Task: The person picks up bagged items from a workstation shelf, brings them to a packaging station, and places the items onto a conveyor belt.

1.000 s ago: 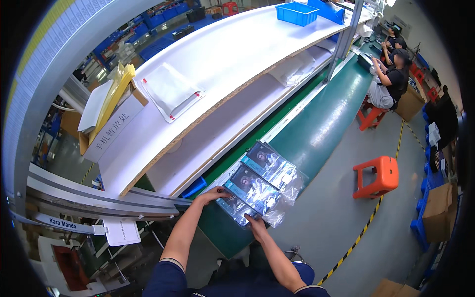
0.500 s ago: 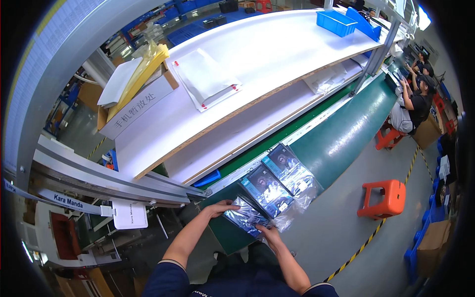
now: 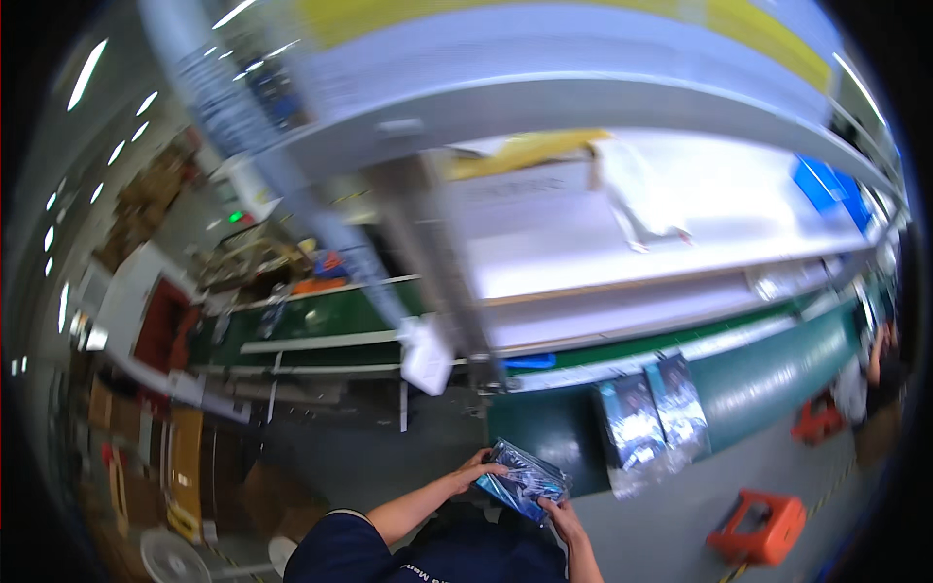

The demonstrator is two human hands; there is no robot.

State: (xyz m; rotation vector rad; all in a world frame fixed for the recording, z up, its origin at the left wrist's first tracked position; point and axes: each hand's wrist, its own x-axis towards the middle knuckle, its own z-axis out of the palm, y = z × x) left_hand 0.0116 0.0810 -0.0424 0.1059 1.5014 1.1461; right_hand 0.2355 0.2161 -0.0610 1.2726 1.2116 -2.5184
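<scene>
Between my hands is a stack of flat dark-blue packages [image 3: 525, 478] in crinkled clear plastic bags, lifted near my body beside the near left end of a green conveyor belt [image 3: 768, 381]. My left hand [image 3: 474, 468] grips its left edge, thumb on top. At the lower right corner, my right hand [image 3: 561, 517] closes on the same stack. To the right, two more bagged dark packages lie side by side on the belt, a left one [image 3: 630, 420] and a right one [image 3: 677, 394]. Their loose plastic ends overhang the near edge. How many I hold cannot be told.
A metal post [image 3: 442, 262] with a hanging white card [image 3: 426, 355] stands ahead. Behind the belt runs a white shelf [image 3: 719, 219] with a carton and blue bins [image 3: 831, 185]. An orange stool [image 3: 758, 527] is at right; a person [image 3: 882, 374] sits beyond.
The stack has been lifted off the belt's near end and brought left, away from the other two packages. My view has swung left, blurring the shelf and post.
</scene>
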